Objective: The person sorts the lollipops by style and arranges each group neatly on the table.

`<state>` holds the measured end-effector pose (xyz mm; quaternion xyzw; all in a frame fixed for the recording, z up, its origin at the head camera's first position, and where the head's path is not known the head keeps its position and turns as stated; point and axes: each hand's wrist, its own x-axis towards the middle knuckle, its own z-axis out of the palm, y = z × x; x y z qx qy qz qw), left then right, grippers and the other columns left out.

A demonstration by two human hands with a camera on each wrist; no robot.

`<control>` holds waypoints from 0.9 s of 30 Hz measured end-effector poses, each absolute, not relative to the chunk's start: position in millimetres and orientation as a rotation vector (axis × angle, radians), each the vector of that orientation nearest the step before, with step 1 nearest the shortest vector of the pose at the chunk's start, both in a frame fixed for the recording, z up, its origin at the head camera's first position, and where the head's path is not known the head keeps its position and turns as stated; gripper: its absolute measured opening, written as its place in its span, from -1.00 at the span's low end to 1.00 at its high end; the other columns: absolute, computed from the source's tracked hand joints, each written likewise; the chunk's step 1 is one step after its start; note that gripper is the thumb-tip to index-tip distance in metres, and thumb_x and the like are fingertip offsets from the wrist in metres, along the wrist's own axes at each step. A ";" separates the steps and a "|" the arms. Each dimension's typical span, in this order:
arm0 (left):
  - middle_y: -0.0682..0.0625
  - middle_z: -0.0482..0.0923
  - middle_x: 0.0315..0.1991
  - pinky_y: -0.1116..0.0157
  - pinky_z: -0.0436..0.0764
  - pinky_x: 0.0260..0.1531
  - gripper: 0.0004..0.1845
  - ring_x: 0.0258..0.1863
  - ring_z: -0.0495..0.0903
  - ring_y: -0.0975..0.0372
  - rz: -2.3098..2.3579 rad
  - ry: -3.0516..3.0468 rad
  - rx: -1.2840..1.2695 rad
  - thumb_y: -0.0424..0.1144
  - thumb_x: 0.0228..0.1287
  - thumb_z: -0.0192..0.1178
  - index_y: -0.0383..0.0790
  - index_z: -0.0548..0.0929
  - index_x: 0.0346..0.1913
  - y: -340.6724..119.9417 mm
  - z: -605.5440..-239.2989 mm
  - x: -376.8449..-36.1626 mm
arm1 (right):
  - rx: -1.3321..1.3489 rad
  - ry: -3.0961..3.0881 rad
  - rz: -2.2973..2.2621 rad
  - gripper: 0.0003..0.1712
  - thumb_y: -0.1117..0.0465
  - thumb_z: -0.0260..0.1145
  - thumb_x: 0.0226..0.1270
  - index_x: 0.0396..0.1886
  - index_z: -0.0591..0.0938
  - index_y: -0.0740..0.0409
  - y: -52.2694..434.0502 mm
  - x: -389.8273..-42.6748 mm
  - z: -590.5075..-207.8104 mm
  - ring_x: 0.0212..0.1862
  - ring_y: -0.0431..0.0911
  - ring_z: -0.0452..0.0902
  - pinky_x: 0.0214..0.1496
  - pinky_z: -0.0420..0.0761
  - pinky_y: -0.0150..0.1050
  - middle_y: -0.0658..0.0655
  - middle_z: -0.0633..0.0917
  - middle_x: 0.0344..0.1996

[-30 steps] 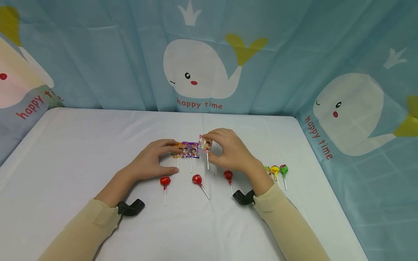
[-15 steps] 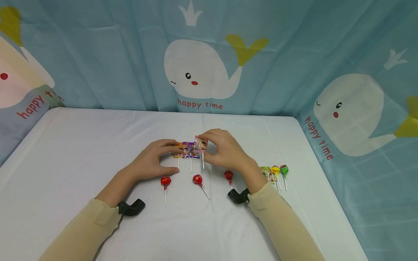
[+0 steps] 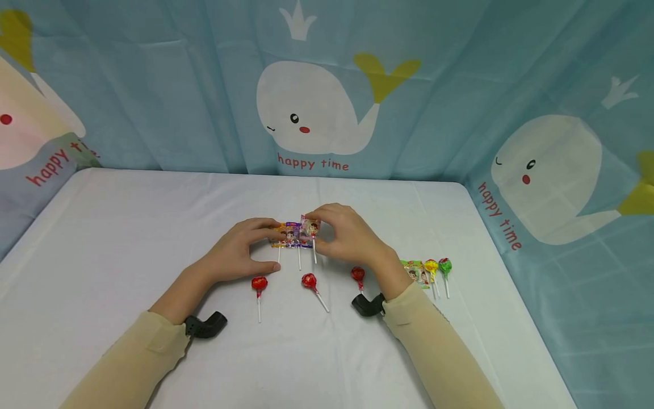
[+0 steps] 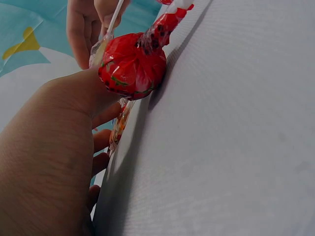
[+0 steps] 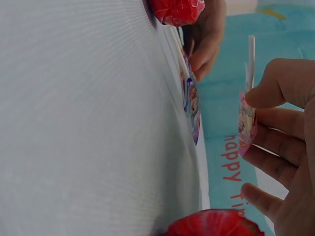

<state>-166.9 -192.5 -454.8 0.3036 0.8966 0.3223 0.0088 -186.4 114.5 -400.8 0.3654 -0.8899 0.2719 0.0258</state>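
Note:
My right hand [image 3: 347, 234] pinches a flat pink-wrapped lollipop [image 3: 309, 227] between thumb and fingers, its white stick pointing down toward me. In the right wrist view this lollipop [image 5: 247, 125] is held off the table, beside the purple-wrapped lollipop [image 5: 193, 105] that lies flat. My left hand [image 3: 237, 250] rests at the left end of the flat row, its fingertips on an orange-wrapped lollipop [image 3: 277, 243] and its thumb apart near that stick. The purple-wrapped lollipop [image 3: 292, 236] lies against the orange one, partly covered by the pink one in the head view.
Three round red lollipops lie nearer me: left [image 3: 259, 283], middle [image 3: 309, 280] and right [image 3: 358, 274], the last close to my right wrist. By my right forearm lie a green flat-wrapped lollipop [image 3: 419, 274], a yellow one [image 3: 431, 265] and a round green one [image 3: 445, 265].
My right hand has moved left with the pink-wrapped lollipop, bringing it over the purple one. The green flat-wrapped lollipop has come into sight beside my forearm. My left hand has stayed put.

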 end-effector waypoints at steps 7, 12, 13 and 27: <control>0.01 0.49 0.51 -0.28 0.32 0.52 -0.35 0.56 0.36 -0.03 1.000 2.802 0.964 0.12 0.15 0.64 0.13 0.77 0.33 -193.2 -455.4 -167.9 | 1.169 -2.762 0.830 -0.39 0.25 0.45 0.23 0.33 0.73 0.12 114.7 -189.2 -405.4 0.29 -0.09 0.62 0.49 0.50 -0.07 0.01 0.76 0.18; 0.01 0.49 0.51 -0.27 0.31 0.52 -0.35 0.56 0.36 -0.03 1.008 2.801 0.963 0.12 0.15 0.64 0.14 0.77 0.33 -193.6 -455.8 -167.9 | 1.200 -2.766 0.836 -0.42 0.25 0.45 0.26 0.32 0.73 0.14 114.0 -191.4 -410.3 0.30 -0.09 0.63 0.49 0.49 -0.09 0.02 0.76 0.19; 0.02 0.50 0.51 -0.27 0.31 0.53 -0.35 0.56 0.36 -0.03 1.011 2.800 0.963 0.12 0.15 0.65 0.14 0.77 0.33 -193.8 -455.6 -167.7 | 1.206 -2.763 0.837 -0.42 0.26 0.45 0.25 0.32 0.73 0.14 113.8 -191.7 -411.1 0.30 -0.09 0.63 0.49 0.49 -0.09 0.02 0.77 0.19; 0.03 0.49 0.51 -0.25 0.32 0.53 -0.35 0.56 0.36 -0.02 1.013 2.798 0.965 0.12 0.15 0.65 0.14 0.77 0.32 -194.1 -455.9 -168.1 | 1.213 -2.803 0.705 -0.45 0.24 0.45 0.29 0.31 0.74 0.11 109.9 -191.5 -418.2 0.29 -0.10 0.63 0.48 0.50 -0.07 0.00 0.77 0.17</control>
